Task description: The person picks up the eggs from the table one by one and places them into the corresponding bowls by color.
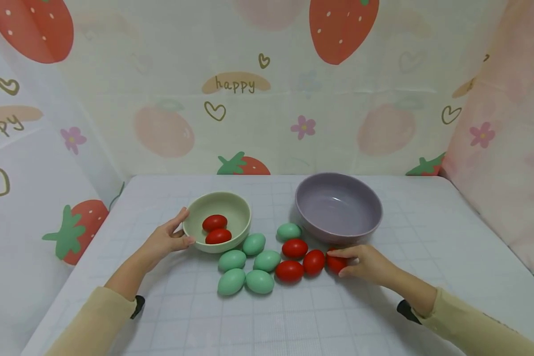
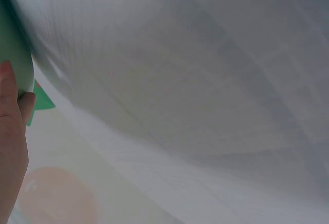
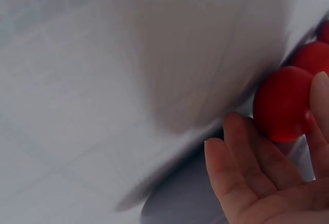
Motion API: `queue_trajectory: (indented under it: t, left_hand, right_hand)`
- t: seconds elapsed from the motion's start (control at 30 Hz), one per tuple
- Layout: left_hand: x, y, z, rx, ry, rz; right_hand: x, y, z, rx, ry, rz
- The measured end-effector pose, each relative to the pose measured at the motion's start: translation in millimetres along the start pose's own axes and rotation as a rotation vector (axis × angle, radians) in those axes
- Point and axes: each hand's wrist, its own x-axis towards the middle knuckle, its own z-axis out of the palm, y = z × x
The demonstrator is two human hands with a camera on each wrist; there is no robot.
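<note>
A red egg (image 1: 335, 265) on the table (image 1: 196, 316), just in front of the purple bowl (image 1: 338, 207), is pinched in my right hand (image 1: 370, 263), obscuring where its long axis points. My left hand (image 1: 162, 242) rests spread against the green bowl (image 1: 233, 212).

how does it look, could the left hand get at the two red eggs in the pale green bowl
Probably yes: the left hand touches the side of the pale green bowl, and nothing covers the two red eggs inside. It would likely just need to lift and reach in.
</note>
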Motion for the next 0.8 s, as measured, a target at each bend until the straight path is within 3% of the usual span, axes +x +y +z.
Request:
queue_trajectory:
  t: [0.23, 0.8]
  left_hand:
    - [0.8, -1.1, -0.4, 0.003, 0.005, 0.000]
    - [0.1, 0.4, 0.5, -0.006, -0.003, 0.005]
  right_hand:
    - [-2.4, -11.1, -10.5, 0.041, -0.013, 0.000]
    - [4.2, -33.0, -30.6, 0.164, -0.086, 0.145]
